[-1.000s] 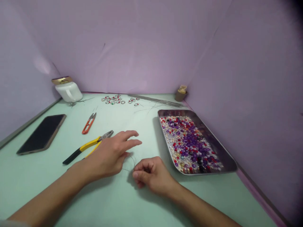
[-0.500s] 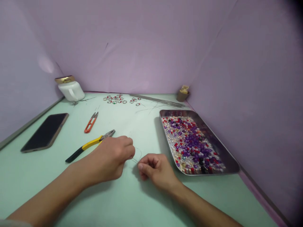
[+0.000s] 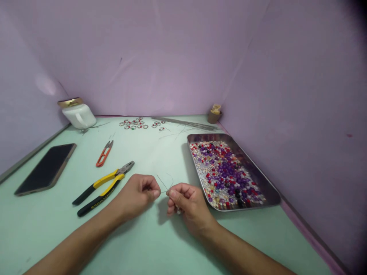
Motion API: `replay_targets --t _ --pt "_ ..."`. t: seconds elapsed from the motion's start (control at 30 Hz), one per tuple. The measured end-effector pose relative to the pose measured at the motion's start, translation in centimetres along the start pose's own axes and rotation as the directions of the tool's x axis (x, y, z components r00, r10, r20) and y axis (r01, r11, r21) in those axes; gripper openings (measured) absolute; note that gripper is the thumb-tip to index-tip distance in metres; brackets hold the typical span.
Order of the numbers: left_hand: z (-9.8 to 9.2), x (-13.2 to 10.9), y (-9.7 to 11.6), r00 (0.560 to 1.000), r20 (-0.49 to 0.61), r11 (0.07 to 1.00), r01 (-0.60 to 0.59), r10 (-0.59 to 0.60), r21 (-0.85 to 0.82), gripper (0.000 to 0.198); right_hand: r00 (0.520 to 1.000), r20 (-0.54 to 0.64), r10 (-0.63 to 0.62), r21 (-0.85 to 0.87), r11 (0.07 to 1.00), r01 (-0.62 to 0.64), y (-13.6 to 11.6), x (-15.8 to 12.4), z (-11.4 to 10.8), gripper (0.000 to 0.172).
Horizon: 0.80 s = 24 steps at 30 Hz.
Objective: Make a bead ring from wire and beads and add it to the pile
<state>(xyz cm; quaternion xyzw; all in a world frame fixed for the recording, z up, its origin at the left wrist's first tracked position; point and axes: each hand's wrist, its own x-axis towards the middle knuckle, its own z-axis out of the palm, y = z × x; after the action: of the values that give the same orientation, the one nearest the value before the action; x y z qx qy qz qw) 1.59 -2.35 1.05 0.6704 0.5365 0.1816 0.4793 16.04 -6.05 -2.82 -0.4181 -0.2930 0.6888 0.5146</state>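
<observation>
Between my two hands runs a thin dark wire, its loose ends sticking up and crossing near the fingertips. My left hand pinches one end of it between thumb and forefinger. On the other side, my right hand grips the wire in a pinch, and a few small pale beads show under its curled fingers. How the beads sit on the wire is hidden. Beside my left hand lie the yellow-and-black pliers, jaws pointing away. The metal tray of mixed beads stands to the right of my right hand.
Orange thread snips and a phone lie at left. Farther back are a white jar with a gold lid, several small beaded rings, a bundle of wires and a little brown pot.
My left hand has turned and lowered, so its thumb-and-finger pinch and both pliers handles now show. Beads have come into sight under my right hand. The whole view has shifted slightly.
</observation>
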Motion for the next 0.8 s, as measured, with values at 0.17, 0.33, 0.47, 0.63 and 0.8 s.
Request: replay_targets --t 0.17,0.33,0.47,0.63,0.8 --pt "-0.1 0.6 -0.8 0.988 0.154 0.983 0.014 0.015 -0.183 0.017 0.991 0.101 0.089 0.029 0.995 -0.092 0.1 -0.2 0.0 0.026" --pt "0.1 0.5 -1.6 0.967 0.164 0.966 -0.161 0.195 -0.201 0.013 0.943 0.247 0.222 0.024 0.972 -0.235 -0.4 -0.4 0.0 0.027" --pt "0.5 0.2 -2.0 0.921 0.217 0.902 -0.23 0.322 -0.365 0.014 0.883 0.366 0.295 0.084 0.934 -0.347 -0.5 -0.6 -0.2 0.026" --pt "1.1 -0.2 -1.9 0.894 0.255 0.845 -0.209 0.369 -0.492 0.02 0.694 0.522 0.495 0.05 0.795 -0.605 0.0 -0.8 -0.3 0.03" --pt "0.9 -0.1 -1.6 0.88 0.255 0.85 -0.255 0.401 -0.46 0.015 0.705 0.499 0.504 -0.01 0.817 -0.577 0.1 -0.8 -0.1 0.03"
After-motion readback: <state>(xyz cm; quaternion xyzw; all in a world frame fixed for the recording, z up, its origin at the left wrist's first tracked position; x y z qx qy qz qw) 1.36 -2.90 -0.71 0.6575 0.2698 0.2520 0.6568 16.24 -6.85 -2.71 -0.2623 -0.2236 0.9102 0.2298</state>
